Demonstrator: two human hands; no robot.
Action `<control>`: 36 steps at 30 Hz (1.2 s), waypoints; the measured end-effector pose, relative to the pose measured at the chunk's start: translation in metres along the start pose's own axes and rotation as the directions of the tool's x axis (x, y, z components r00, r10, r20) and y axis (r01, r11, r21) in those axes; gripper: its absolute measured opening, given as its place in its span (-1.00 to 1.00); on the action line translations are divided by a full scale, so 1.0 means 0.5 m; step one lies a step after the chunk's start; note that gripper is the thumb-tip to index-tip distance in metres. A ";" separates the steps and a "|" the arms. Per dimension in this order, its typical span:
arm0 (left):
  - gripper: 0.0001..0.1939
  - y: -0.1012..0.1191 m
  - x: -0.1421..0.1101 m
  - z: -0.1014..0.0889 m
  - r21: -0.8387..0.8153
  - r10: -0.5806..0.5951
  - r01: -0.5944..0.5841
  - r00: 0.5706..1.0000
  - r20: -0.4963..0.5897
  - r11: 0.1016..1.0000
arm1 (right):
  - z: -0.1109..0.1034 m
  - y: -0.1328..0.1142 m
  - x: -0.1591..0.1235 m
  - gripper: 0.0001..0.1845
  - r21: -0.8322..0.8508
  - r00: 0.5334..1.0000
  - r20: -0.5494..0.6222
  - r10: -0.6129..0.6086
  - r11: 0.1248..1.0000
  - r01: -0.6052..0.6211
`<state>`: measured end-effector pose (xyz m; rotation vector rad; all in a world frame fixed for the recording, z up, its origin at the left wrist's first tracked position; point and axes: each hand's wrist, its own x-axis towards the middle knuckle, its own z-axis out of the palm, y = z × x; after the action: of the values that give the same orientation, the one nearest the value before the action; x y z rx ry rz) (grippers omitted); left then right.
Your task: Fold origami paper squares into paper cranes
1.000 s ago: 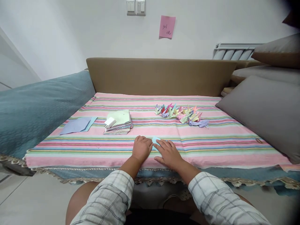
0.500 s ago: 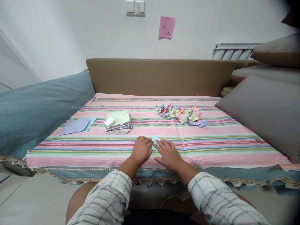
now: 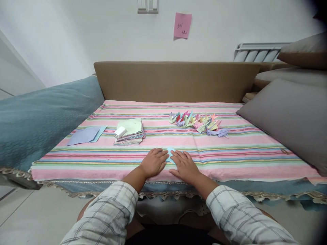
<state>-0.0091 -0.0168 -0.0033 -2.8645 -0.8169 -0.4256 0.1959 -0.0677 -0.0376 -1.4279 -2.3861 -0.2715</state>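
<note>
A small light-blue folded paper (image 3: 170, 153) lies on the striped cloth (image 3: 245, 149) near its front edge. My left hand (image 3: 153, 162) rests at its left side with fingers laid flat and pressing on the paper's edge. Pressed down on the paper's right part is my right hand (image 3: 184, 165), fingers stretched out flat. Most of the paper is hidden under the two hands. Neither hand grips anything.
A stack of coloured paper squares (image 3: 130, 132) with a small white object (image 3: 120, 131) on top lies at left centre. Two loose sheets (image 3: 85, 134) lie further left. Several folded paper cranes (image 3: 196, 123) sit at the back right. Grey cushions (image 3: 288, 115) stand at right, a teal blanket (image 3: 38, 119) at left.
My left hand has opened from a curled fist to flat fingers on the paper. The view has tilted slightly downward. My right hand stays pressed in place.
</note>
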 end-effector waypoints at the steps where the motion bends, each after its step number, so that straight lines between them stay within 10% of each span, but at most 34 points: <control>1: -0.62 0.000 -0.001 0.000 0.007 -0.004 0.004 1.000 0.000 1.000 | 0.000 0.000 0.000 -0.41 -0.001 1.000 0.002 -0.002 1.000 0.002; 11: -0.52 -0.004 -0.007 0.006 -0.001 0.010 -0.010 0.999 0.042 1.000 | -0.006 0.016 -0.012 -0.38 -0.023 1.000 0.031 0.007 1.000 -0.006; 21: -0.48 -0.006 -0.008 0.009 -0.016 -0.007 0.007 0.999 0.046 1.000 | -0.012 0.052 -0.034 -0.40 -0.006 0.951 -0.077 0.298 0.954 -0.300; 27: -0.46 -0.006 -0.008 0.008 -0.010 -0.021 0.021 0.999 0.042 1.000 | -0.032 0.009 0.016 -0.26 0.014 0.996 0.047 -0.077 0.997 0.076; 36: -0.45 -0.002 -0.007 0.010 -0.001 -0.074 0.074 0.994 0.076 0.997 | -0.008 0.015 0.021 -0.13 0.047 0.974 0.223 -0.030 0.999 0.020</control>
<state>-0.0112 -0.0165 -0.0091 -2.8770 -0.9380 -0.3286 0.1986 -0.0568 -0.0298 -1.4782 -2.5722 -0.0659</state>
